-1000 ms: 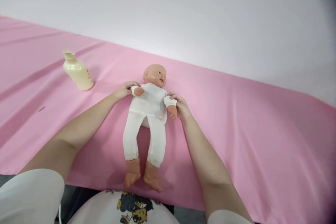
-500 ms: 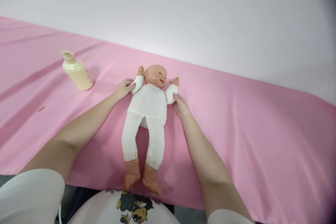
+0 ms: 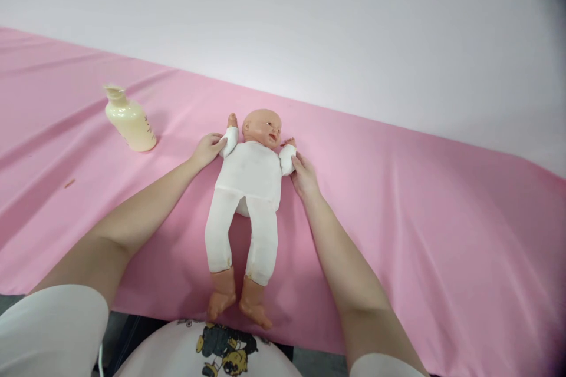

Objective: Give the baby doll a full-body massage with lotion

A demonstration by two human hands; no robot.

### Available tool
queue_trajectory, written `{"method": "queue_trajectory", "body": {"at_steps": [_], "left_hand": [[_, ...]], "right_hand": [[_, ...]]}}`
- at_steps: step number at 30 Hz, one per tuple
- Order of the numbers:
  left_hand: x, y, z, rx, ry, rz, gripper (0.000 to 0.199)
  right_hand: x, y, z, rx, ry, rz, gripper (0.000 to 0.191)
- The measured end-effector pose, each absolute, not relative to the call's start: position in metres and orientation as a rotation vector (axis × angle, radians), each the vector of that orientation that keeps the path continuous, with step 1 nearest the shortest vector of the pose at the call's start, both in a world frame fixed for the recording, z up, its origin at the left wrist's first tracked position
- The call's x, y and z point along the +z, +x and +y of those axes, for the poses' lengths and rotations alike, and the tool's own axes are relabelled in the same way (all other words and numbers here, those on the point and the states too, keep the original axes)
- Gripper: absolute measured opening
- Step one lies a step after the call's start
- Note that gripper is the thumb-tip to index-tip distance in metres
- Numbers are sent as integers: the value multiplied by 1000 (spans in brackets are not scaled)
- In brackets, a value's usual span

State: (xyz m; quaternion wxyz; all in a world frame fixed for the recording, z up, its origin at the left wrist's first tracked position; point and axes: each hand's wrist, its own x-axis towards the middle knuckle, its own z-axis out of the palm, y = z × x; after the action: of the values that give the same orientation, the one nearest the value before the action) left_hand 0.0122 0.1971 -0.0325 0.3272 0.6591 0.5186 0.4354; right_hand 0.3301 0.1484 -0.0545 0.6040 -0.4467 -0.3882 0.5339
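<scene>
A baby doll (image 3: 250,171) with a white cloth body and bare plastic head, hands and feet lies on its back, feet toward me. My left hand (image 3: 209,149) is closed around the doll's upper arm on the left side, thumb on top. On the other side, my right hand (image 3: 305,177) grips the doll's other arm (image 3: 288,160) near the elbow. Both doll arms are bent with their hands pointing up beside the head. Some of my fingers are hidden under the doll's arms.
The doll rests on a pink cloth (image 3: 354,200) covering the table. Left of it stands a pale yellow pump bottle (image 3: 131,123). A small brownish strip (image 3: 69,183) lies on the cloth at the left. Behind the table rises a white wall (image 3: 309,23).
Both doll forearms have shifted: the left one tilts slightly outward, and the right one has dropped lower and inward toward the head. My hands keep their hold almost in place.
</scene>
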Motion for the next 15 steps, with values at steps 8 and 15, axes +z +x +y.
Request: {"method": "queue_trajectory", "body": {"at_steps": [8,15], "left_hand": [[-27,12,192,1220,1197,729,29],[-19,7,184,958,1327,640,23]], "right_hand": [[-48,336,140,1280,-835,-991,44],[-48,338,131,1369,-951,-1144,25]]}}
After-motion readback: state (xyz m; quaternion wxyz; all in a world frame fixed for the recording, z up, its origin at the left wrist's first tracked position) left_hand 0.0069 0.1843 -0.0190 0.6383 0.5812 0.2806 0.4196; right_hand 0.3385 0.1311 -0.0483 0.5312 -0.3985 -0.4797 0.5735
